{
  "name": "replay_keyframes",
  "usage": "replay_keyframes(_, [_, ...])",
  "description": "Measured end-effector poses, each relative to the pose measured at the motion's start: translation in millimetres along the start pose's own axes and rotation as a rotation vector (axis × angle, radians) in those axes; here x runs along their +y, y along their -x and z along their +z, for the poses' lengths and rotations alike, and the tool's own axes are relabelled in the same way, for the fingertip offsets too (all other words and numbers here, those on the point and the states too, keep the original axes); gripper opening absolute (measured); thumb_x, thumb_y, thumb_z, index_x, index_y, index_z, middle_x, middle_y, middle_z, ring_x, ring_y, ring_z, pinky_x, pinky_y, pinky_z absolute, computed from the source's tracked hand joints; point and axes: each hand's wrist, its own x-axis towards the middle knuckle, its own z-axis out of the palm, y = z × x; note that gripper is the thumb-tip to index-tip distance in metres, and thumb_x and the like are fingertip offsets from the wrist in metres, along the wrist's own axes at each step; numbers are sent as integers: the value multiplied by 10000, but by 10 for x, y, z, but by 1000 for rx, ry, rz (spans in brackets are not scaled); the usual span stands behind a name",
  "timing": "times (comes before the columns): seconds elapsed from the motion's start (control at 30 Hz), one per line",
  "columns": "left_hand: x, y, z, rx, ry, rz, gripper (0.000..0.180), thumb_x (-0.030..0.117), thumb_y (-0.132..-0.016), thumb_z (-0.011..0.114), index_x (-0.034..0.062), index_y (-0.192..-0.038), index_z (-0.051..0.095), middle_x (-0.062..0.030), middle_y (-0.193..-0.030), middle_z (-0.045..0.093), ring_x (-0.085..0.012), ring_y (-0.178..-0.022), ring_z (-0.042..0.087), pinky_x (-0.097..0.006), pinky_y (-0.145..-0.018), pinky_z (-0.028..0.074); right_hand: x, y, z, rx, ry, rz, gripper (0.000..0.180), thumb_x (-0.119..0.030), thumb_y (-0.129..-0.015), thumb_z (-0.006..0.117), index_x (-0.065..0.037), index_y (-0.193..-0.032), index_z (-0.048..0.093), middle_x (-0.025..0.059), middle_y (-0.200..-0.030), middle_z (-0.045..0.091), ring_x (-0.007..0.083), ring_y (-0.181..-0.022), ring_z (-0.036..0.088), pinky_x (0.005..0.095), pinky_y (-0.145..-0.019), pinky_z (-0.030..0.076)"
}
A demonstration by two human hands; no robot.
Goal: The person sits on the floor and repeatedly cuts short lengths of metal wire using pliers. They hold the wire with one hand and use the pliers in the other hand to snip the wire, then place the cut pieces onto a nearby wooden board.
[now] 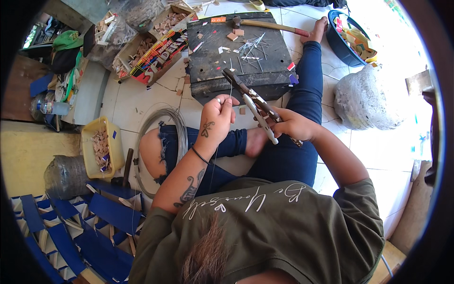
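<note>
My left hand [218, 116] is closed, pinching a thin metal wire [231, 91] that stands upright from the fingertips. My right hand [294, 125] grips a pair of pliers [248, 92] by its handles, which have worn white covering. The dark jaws of the pliers reach left to the wire, just above my left fingers; whether they bite on it is too small to tell. Beyond them stands a black block [208, 85] with a pile of cut wire pieces [255, 51] on top. A coil of wire [182, 137] hangs around my bent left knee.
On the block lie a hammer [269, 24] and small wood pieces [232, 36]. Boxes of wood bits [156, 57] stand far left, a yellow basket [117, 142] at left, blue panels [113, 210] near left. A blue tub [339, 46] and a wrapped bundle [364, 102] stand right.
</note>
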Motion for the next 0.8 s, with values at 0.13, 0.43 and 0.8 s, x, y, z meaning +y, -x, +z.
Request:
replay_keyframes(0.13, [-23, -17, 22, -3, -24, 44, 224, 139, -941, 405, 9, -888, 580, 18, -541, 476, -28, -436, 385, -181, -405, 301, 55, -46, 11, -7, 5, 40, 532, -74, -683, 508, 13, -1205, 455, 108, -1001, 567, 170, -915, 535, 267, -771, 441])
replay_keyframes(0.43, [36, -84, -22, -24, -71, 52, 233, 154, -948, 391, 14, -917, 575, 30, -541, 451, -18, -410, 345, -167, -376, 268, 145, -150, 131, -60, -231, 92, 468, -47, -680, 474, 24, -1143, 489, 113, -1031, 591, 185, -950, 579, 247, -760, 446])
replay_keyframes(0.8, [111, -55, -71, -42, -96, 59, 231, 146, -946, 398, 8, -911, 580, 35, -535, 445, -16, -404, 334, -167, -375, 266, -37, -58, 62, 18, -14, 35, 507, -104, -704, 503, 17, -1196, 475, 110, -1027, 584, 170, -935, 557, 282, -799, 441])
